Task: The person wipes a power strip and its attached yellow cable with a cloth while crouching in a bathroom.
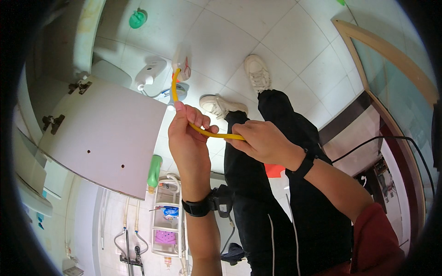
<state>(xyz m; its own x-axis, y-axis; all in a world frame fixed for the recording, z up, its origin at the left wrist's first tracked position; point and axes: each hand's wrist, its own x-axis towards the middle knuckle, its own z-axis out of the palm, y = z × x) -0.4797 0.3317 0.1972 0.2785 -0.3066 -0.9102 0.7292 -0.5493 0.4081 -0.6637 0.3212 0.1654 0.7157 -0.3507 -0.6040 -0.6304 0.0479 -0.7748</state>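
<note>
A bendy yellow tube [174,87] runs in a curve between my two hands. My left hand [189,131] has its fingers curled around the middle stretch, the palm turned partly up. The tube's far end sticks up past my left thumb, in front of a clear bottle [183,60] on the floor. With thumb and fingers closed, my right hand [264,140] pinches the near end; the tip is hidden in that grip. Both wrists carry black straps, and the left one has a small dark box on it.
A white cabinet door [110,133] with metal hinges [54,124] stands open at the left. White [151,72] and green [155,170] bottles and a green round object [137,19] are on the tiles. A white shelf rack [154,234] stands below; a wood-framed glass door [391,55] is at right.
</note>
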